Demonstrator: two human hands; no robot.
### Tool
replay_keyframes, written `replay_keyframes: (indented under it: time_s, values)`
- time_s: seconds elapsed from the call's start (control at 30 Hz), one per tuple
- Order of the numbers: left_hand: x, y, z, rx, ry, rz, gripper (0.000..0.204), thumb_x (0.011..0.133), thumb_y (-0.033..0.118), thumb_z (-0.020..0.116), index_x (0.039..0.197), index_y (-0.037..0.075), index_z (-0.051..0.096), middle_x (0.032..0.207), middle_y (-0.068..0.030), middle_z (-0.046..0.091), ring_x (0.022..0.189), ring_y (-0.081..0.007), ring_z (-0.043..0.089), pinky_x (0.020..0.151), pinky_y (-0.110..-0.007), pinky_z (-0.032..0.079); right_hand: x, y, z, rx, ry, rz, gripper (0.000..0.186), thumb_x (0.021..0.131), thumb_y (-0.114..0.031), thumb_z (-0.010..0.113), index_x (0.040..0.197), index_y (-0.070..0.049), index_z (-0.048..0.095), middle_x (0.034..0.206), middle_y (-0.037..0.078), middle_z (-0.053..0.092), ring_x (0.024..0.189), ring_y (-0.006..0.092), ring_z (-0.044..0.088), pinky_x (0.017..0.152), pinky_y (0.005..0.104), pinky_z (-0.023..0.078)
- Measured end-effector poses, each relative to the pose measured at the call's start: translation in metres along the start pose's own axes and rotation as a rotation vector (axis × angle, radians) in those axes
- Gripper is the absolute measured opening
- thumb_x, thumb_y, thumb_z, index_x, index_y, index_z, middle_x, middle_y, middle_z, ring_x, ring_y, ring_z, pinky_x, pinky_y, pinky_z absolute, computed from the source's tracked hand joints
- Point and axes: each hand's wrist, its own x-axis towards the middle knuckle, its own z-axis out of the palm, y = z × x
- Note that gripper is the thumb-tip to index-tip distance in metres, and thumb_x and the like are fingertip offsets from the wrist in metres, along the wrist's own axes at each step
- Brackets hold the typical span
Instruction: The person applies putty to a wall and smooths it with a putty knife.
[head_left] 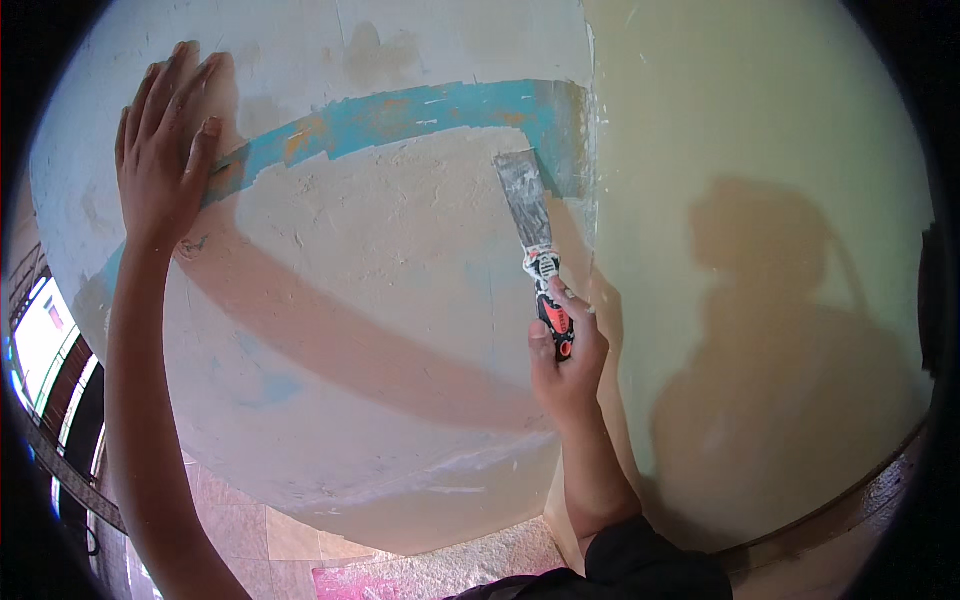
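Note:
My right hand (572,365) is closed around the black and red handle of a putty knife (523,200). The knife's wide metal blade is smeared with white and points up, its end at the lower edge of a blue painted band (430,110). Below that band the wall (370,240) is bare, pale and rough, with scratches and faint blue patches. On the upper left of the same wall, my left hand (165,160) rests flat with its fingers stretched upward, near the band's left part. It holds nothing.
A yellow-green wall (650,120) meets the scraped wall at a corner just right of the knife. My shadow falls across it. Down below, whitish dust and crumbs cover a pink sheet (340,582) on the tiled floor (290,537). A bright opening (42,330) shows at far left.

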Motion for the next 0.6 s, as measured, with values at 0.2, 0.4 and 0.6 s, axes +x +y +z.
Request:
replay_keyframes:
  time_s: [0.2, 0.4, 0.6]
  values:
    - [0.000, -0.005, -0.001, -0.050, 0.021, 0.009, 0.047, 0.100, 0.052, 0.037, 0.143, 0.038, 0.049, 0.157, 0.0056, 0.038, 0.147, -0.0219, 0.030, 0.123, -0.047, 0.017, 0.005, -0.014, -0.002, -0.024, 0.000, -0.009, 0.040, 0.087, -0.003, 0.065, 0.125, 0.002, 0.057, 0.121, 0.021, 0.067, 0.083, 0.0222, 0.070, 0.071, 0.0296, 0.055]
    - [0.001, -0.001, -0.002, -0.035, 0.035, 0.001, 0.047, 0.099, 0.051, 0.039, 0.143, 0.037, 0.049, 0.156, 0.0059, 0.038, 0.147, -0.0218, 0.031, 0.123, -0.047, 0.019, 0.004, -0.018, -0.004, 0.003, -0.010, -0.014, 0.039, 0.088, -0.004, 0.064, 0.125, 0.001, 0.057, 0.121, 0.020, 0.067, 0.083, 0.0215, 0.070, 0.071, 0.0292, 0.054]
    - [0.001, 0.001, 0.000, -0.061, 0.030, -0.002, 0.047, 0.099, 0.053, 0.039, 0.143, 0.037, 0.050, 0.156, 0.0059, 0.039, 0.147, -0.0219, 0.031, 0.123, -0.047, 0.019, -0.003, -0.015, -0.007, -0.013, -0.033, 0.043, 0.039, 0.089, -0.006, 0.065, 0.126, 0.000, 0.056, 0.121, 0.020, 0.067, 0.083, 0.0229, 0.070, 0.071, 0.0304, 0.055]
